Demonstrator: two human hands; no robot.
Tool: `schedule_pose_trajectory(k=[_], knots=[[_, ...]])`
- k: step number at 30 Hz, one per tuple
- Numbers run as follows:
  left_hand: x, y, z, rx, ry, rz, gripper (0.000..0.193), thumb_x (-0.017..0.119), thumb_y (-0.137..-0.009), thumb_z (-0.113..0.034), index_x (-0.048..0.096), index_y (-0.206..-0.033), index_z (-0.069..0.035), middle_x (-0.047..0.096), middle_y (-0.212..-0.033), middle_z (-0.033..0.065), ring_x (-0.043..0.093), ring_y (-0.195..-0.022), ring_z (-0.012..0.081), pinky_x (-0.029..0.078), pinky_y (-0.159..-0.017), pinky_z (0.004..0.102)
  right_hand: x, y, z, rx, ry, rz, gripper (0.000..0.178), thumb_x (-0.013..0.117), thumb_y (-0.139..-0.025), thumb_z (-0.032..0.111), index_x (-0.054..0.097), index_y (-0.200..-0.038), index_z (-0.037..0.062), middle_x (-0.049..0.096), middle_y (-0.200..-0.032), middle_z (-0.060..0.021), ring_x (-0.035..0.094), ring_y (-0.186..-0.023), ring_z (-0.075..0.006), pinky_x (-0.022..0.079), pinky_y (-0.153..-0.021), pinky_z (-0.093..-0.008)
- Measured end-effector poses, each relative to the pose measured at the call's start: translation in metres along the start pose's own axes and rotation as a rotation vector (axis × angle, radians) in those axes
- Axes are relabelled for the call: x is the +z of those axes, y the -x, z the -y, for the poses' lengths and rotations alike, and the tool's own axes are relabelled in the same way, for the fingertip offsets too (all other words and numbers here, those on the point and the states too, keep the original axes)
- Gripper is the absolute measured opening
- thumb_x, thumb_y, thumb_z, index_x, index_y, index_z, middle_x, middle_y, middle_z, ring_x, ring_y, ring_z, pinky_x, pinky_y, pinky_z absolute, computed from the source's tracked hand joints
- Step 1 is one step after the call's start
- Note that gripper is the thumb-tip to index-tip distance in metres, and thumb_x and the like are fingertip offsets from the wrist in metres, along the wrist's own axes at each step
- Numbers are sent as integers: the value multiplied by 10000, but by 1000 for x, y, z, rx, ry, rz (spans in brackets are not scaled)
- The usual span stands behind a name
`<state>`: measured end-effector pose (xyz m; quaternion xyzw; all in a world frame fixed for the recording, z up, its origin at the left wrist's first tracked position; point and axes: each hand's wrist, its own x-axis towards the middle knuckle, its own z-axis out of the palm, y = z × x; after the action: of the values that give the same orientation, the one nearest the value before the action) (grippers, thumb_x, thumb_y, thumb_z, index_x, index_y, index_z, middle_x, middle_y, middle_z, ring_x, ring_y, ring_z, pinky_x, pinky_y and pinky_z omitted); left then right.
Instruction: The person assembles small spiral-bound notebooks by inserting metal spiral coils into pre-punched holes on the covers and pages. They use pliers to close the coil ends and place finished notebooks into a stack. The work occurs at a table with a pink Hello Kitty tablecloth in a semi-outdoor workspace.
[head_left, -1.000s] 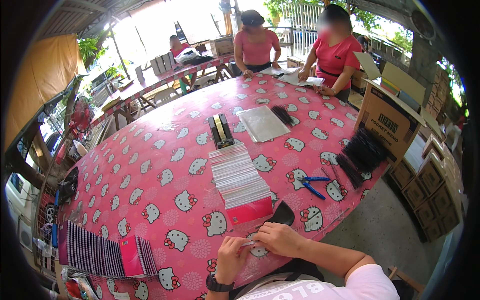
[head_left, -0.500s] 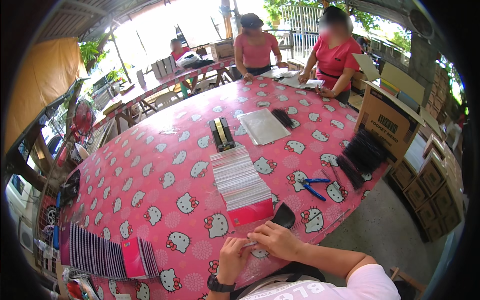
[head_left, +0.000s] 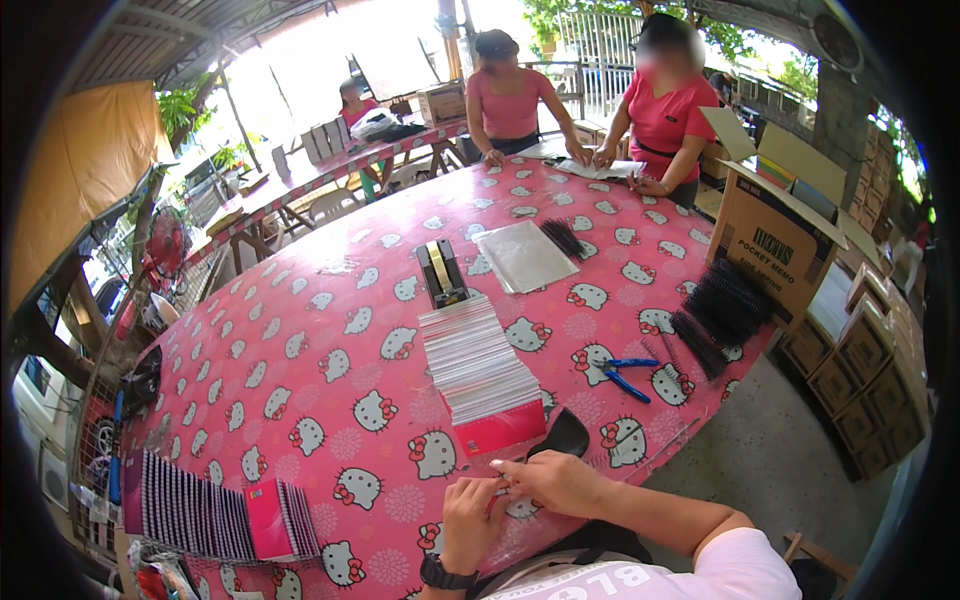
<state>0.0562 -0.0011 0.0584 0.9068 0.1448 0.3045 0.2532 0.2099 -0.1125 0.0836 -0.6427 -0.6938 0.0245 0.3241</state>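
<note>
My left hand (head_left: 470, 515) and my right hand (head_left: 555, 482) meet at the near edge of the table, fingertips together. Both are closed in a pinch around something small that the fingers mostly hide; I cannot make out what it is. Just beyond them lies a long row of unbound memo pads (head_left: 480, 360), their white edges up, with a pink cover at the near end. A dark, flat, rounded object (head_left: 567, 433) lies right behind my right hand. Blue-handled pliers (head_left: 632, 380) rest farther right, beside a loose black spiral coil (head_left: 672, 352).
Spiral-bound memo pads (head_left: 190, 505) stand in a row at the near left. Black coils (head_left: 735, 305) are heaped at the right by an open carton (head_left: 770, 235). A tape dispenser (head_left: 441, 270) and clear plastic sheets (head_left: 525, 256) lie farther back. Two people handle papers (head_left: 600, 168) across the table.
My fingers have shifted slightly, and the right index finger now reaches more to the left over the pinch. Across the table, one person's arm has moved right toward the papers.
</note>
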Motion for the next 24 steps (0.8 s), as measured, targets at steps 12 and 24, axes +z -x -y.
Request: schedule_pose_trajectory(k=[12,24], knots=[[-3,-1,10,99,-21,95,234,707,-767,-216,640,-956,-95,653,-918,32,586,-868,231,420,-747,363,-20,44,-79,389,121,192,787,803,-600,500,514,-1209,94,380,-1401,-178,357,-1293,-368,325,-1021,-520],[13,35,40,-417,901,-23,367,692,-777,45,575,-1118,-25,642,-1039,81,592,-983,157,462,-891,291,-10,44,-58,463,-399,-76,626,764,-668,513,624,-1099,82,562,-1145,-137,509,-1101,-276,364,-943,-395]])
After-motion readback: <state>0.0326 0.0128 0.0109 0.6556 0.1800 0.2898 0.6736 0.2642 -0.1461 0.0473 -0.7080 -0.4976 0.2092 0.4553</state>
